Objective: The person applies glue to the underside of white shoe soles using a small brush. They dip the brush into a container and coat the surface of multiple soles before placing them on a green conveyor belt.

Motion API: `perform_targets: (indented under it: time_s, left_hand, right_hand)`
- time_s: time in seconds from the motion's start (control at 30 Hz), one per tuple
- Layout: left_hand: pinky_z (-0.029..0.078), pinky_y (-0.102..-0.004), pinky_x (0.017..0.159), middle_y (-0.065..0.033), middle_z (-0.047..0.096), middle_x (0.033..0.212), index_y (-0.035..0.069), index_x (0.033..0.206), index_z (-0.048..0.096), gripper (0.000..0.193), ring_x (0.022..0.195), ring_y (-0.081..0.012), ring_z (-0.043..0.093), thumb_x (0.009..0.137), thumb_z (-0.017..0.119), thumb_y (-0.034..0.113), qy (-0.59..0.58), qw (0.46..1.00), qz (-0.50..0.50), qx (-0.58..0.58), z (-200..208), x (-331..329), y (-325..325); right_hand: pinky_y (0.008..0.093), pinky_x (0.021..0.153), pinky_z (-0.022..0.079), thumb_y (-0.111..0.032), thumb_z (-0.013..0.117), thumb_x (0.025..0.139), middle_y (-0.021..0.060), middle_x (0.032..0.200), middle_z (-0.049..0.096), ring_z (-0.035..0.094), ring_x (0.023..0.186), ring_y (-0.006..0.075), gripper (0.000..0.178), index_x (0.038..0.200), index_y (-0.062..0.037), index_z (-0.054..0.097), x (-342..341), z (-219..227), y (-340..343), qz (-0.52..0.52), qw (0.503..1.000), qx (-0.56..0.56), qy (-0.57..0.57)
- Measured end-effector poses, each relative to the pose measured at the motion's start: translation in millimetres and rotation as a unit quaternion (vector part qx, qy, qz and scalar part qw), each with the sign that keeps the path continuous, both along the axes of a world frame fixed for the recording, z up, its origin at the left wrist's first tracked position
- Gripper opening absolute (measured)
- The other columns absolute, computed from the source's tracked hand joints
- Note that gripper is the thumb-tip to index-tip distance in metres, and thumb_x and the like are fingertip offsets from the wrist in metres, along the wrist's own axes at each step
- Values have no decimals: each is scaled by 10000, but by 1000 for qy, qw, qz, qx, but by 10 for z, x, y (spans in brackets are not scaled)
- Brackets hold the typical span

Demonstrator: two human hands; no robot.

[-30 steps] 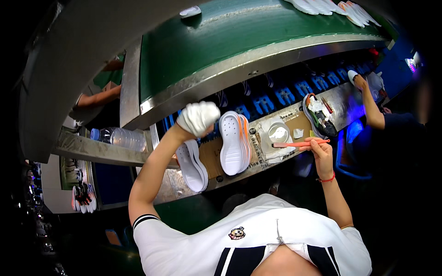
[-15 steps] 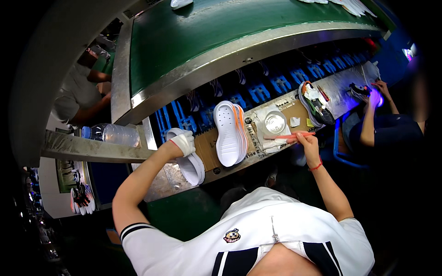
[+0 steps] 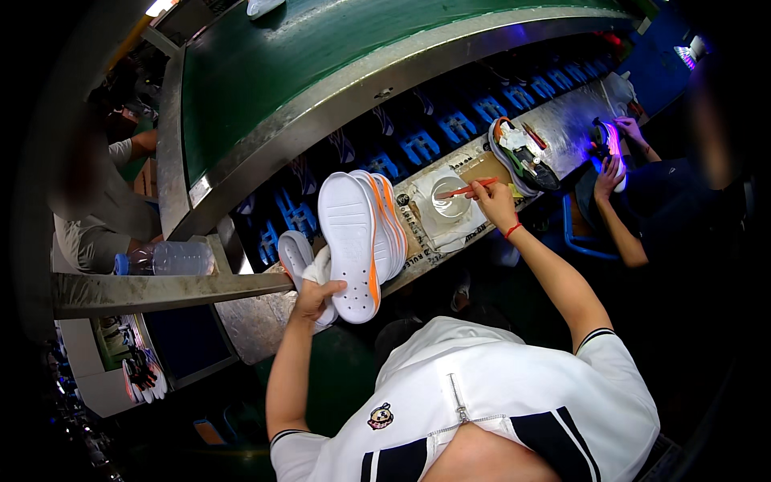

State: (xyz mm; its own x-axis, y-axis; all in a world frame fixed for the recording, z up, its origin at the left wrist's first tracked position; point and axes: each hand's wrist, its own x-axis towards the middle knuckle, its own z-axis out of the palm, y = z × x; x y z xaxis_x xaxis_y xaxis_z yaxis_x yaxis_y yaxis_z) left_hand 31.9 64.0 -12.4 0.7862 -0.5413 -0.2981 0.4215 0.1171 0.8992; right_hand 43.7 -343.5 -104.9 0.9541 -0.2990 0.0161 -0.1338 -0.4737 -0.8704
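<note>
My left hand (image 3: 313, 299), a white covering on its fingers, grips a white shoe sole (image 3: 348, 225) with an orange edge by its end with small holes. The thumb presses on the sole's face; the fingers are mostly behind it. More white and orange soles (image 3: 391, 229) stand close together just right of it. Another white sole (image 3: 295, 251) lies left, partly hidden by my left hand. My right hand (image 3: 496, 204) is closed on a thin red-handled brush (image 3: 458, 192). Its far end reaches over a clear round cup (image 3: 451, 207) on crumpled white paper (image 3: 426, 189); the tip is indistinct.
A shoe sole filled with small items (image 3: 522, 157) lies farther right on the narrow metal bench (image 3: 257, 325). Behind runs a row of blue holders (image 3: 456, 127) below a green conveyor (image 3: 321, 56). A bottle (image 3: 173, 259) lies left. A co-worker's hands (image 3: 614, 169) hold a shoe at right.
My left hand has left the sole at the left and now holds a white and orange one, lifted and tilted. My right hand has brought the brush over the cup. The whole view has shifted.
</note>
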Motion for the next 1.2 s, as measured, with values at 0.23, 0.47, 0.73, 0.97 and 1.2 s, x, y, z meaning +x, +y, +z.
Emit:
perform_targets:
  time_s: [0.23,0.47,0.73,0.97,1.2]
  left_hand:
    - [399,-430,1007,-173,536,1261,25,1341,394,555,1142,-310,537,838,477,244,274,879,154,-360,-744,-375,-417]
    - [495,-391,897,-153,598,1167,-8,1281,458,520,1021,-269,614,913,422,357,312,912,113,-243,-440,-221,-927]
    - [524,-375,862,-144,582,1174,7,1323,398,597,1009,-244,621,917,365,443,269,943,36,-193,-280,-188,-1120]
    - [529,-366,839,-153,585,1126,10,1317,377,625,967,-237,632,924,360,497,192,972,64,-121,-127,-173,-1235]
    - [535,-394,842,-176,553,1206,33,1355,362,601,1017,-254,618,953,325,478,181,970,-64,-147,-35,-210,-1106]
  right_hand:
    - [263,602,493,-207,553,904,79,726,697,655,640,150,263,911,23,680,-77,304,41,-17,991,128,-33]
    - [233,660,482,-170,522,926,114,771,694,639,721,113,270,937,69,648,-82,406,-162,5,996,82,23]
    - [251,687,495,-120,493,933,122,809,693,658,744,140,252,951,96,622,-159,1019,181,127,955,256,-79]
    - [257,704,519,-95,508,917,137,808,684,670,754,176,233,915,99,637,-199,1331,362,234,968,81,-45]
    - [264,704,513,-90,511,914,127,812,681,661,755,155,219,918,85,642,104,1384,221,128,988,39,-79]
